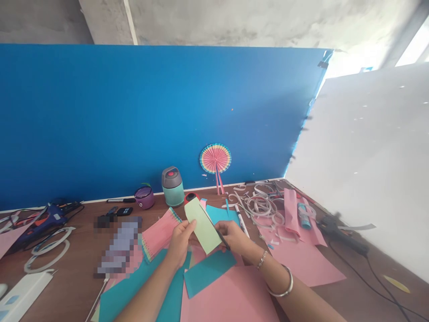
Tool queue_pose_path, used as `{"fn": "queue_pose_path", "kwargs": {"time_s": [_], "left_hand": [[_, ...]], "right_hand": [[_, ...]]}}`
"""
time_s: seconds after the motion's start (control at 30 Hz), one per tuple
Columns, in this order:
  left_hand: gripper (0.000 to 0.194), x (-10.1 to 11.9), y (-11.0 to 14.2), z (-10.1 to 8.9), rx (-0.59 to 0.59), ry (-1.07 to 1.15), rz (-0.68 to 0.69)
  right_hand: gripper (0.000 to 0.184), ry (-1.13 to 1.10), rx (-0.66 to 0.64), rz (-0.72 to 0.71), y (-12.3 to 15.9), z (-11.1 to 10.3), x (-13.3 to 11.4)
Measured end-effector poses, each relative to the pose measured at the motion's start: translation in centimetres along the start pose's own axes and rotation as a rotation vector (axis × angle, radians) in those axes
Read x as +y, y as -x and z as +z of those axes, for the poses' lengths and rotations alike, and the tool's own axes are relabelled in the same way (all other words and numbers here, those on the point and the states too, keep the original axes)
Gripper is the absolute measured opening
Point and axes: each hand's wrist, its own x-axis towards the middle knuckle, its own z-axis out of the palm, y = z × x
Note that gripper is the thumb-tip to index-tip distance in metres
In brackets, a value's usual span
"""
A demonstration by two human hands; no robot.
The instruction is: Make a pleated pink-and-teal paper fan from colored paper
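Observation:
My left hand [182, 239] pinches a pale green paper strip [201, 226] by its left edge, thumb on top. My right hand [233, 237] is closed around dark-handled scissors [223, 240], held against the strip's right edge. The fingers hide much of the scissors, so I cannot tell how far the blades are apart. Under the hands lies a teal paper rectangle [209, 273], on top of pink sheets [231, 295] and a larger teal sheet [134, 286]. A pleated pink paper piece [161, 235] with coloured edges sits left of my left hand.
A round pleated fan [215, 158] leans on the blue partition [134, 116]. Near it stand a mint-and-grey flask [173, 187] and a purple cup [144, 197]. Curled white strips [263, 205] pile up at right. A glue gun [50, 219] and white power strip [25, 295] are left.

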Motion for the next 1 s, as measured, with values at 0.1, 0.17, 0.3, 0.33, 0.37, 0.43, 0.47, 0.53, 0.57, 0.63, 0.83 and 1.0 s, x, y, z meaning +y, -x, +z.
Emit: {"fn": "queue_pose_path", "kwargs": {"time_s": [0.1,0.17,0.3,0.33,0.37,0.43,0.47,0.53,0.57,0.63,0.83,1.0], "left_hand": [[0.046,0.0,-0.1,0.0,0.036,0.037,0.007],[0.046,0.0,-0.1,0.0,0.055,0.03,0.005],[0.046,-0.1,-0.2,-0.1,0.046,-0.008,0.005],[0.046,-0.2,-0.2,-0.1,0.041,-0.021,0.005],[0.046,-0.2,-0.2,-0.1,0.037,-0.033,0.003],[0.047,-0.2,-0.1,-0.1,0.034,-0.055,0.001],[0.046,-0.2,-0.1,-0.1,0.033,-0.062,0.001],[0.046,-0.2,-0.1,-0.1,0.035,-0.067,0.003],[0.045,-0.2,-0.1,-0.1,0.037,-0.066,0.004],[0.045,-0.2,-0.1,-0.1,0.037,-0.06,0.005],[0.042,-0.5,-0.2,-0.2,-0.004,-0.053,0.007],[0.041,-0.4,-0.1,-0.1,-0.004,-0.07,-0.001]], "right_hand": [[0.022,0.009,-0.01,0.013,-0.1,0.0,0.2],[0.024,0.019,-0.017,0.013,-0.2,0.0,0.3],[0.023,0.05,-0.014,-0.033,-0.2,0.0,0.6],[0.023,0.06,-0.011,-0.043,-0.2,0.0,0.6],[0.023,0.067,-0.009,-0.047,-0.2,0.0,0.7],[0.023,0.076,-0.011,-0.044,-0.2,0.0,0.8],[0.023,0.077,-0.013,-0.045,-0.2,-0.1,0.8],[0.022,0.074,-0.018,-0.053,-0.2,-0.1,0.9],[0.022,0.072,-0.018,-0.057,-0.2,-0.1,1.0],[0.021,0.062,-0.018,-0.062,-0.3,-0.1,1.1],[0.02,0.021,-0.013,-0.09,-0.3,0.0,1.3],[0.019,0.026,0.01,-0.096,-0.4,0.0,1.5]]}}
